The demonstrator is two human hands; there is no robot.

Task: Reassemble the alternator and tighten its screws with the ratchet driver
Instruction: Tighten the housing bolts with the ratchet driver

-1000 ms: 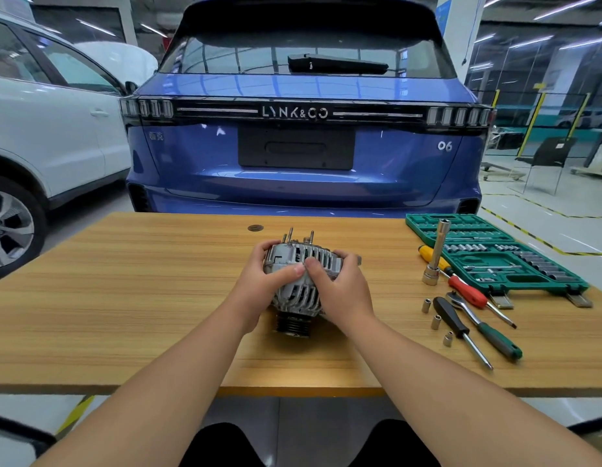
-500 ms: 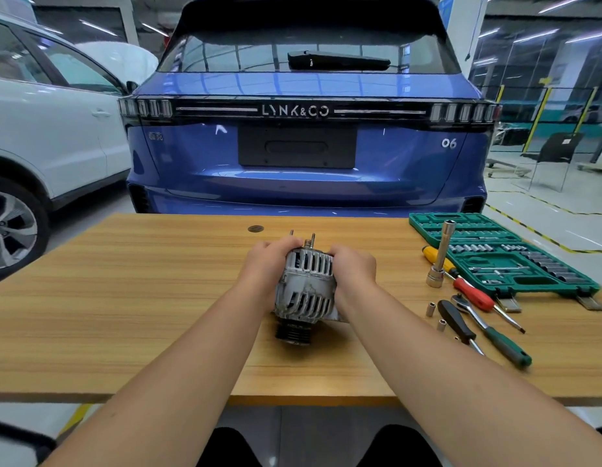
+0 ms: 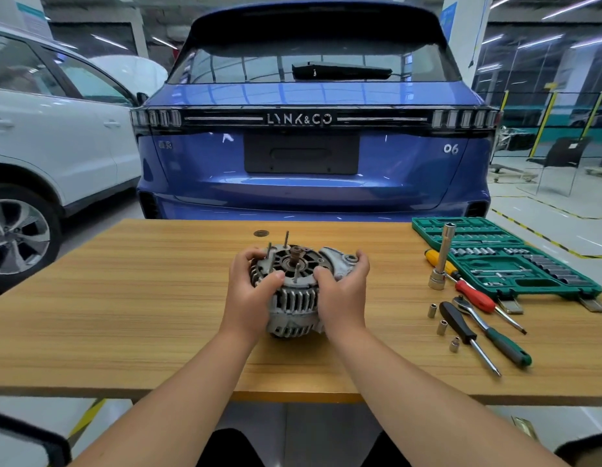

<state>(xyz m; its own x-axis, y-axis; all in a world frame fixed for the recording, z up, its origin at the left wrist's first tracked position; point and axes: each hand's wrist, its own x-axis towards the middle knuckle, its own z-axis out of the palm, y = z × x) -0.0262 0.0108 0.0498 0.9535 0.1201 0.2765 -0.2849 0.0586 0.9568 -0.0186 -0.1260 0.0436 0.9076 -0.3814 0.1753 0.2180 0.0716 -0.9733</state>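
And here's the alternator (image 3: 294, 291), sitting mid-table on the wooden table (image 3: 124, 315), its open end tipped up toward the camera so the shaft and bearing show, with thin studs (image 3: 286, 238) poking up from the far rim. The left hand (image 3: 250, 294) grips its left side, fingers curled over the far edge and the thumb pressed across the top face. The right hand (image 3: 343, 298) grips the right side, fingers wrapped round the mounting lug at the far right, thumb laid on the finned housing. Whether the body rests on the wood or is lifted just clear, I cannot tell. Out to the right, well apart from the hands, a long socket extension (image 3: 441, 261) stands upright beside a red-and-yellow screwdriver (image 3: 471, 291). Nearer lie a black-handled screwdriver (image 3: 464, 332) and the ratchet driver (image 3: 495, 332) with its green grip, three small sockets (image 3: 441, 327) scattered just left of them. At the far right corner sits the open green socket case (image 3: 528, 274). A small dark disc (image 3: 261, 233) lies near the far edge. Beyond the table, a blue car (image 3: 313, 146) shows its tailgate, with a white car (image 3: 50, 146) on the left.
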